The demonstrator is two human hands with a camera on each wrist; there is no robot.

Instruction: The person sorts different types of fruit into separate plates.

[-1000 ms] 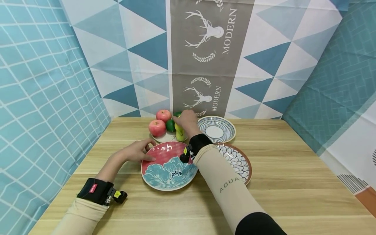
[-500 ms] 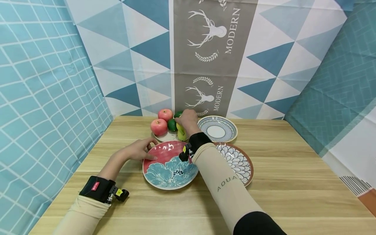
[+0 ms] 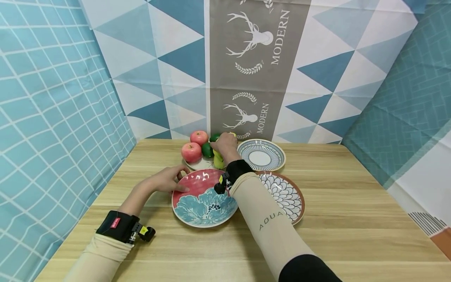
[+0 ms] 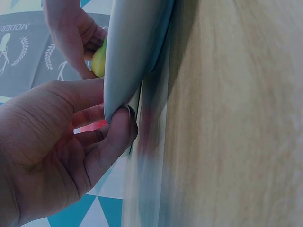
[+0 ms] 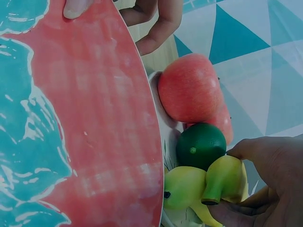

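The person's right hand [image 3: 225, 145] reaches to the far side of the worktop [image 3: 352, 219], where its grip closes around a yellow-green pear [image 5: 226, 179] on the white fruit plate [image 3: 197, 164]; the pear lies under the palm, with its stalk end poking out towards the near side. The left hand [image 3: 165, 180] holds the far left rim of the red and blue flower plate [image 3: 204, 197], thumb on top and fingers curled beneath. In the head view the right hand hides most of the pear, while the right wrist view shows it plainly, along with a second yellow-green fruit [image 5: 184, 187], a lime [image 5: 201, 145] and a red apple [image 5: 189, 87] just beside it. The left wrist view shows the flower plate's pale underside pinched at its edge. Right of the fruit sits a blue striped plate [image 3: 261, 155], and nearer, a petal-patterned plate [image 3: 285, 192] lies partly under the right sleeve [image 3: 267, 223].
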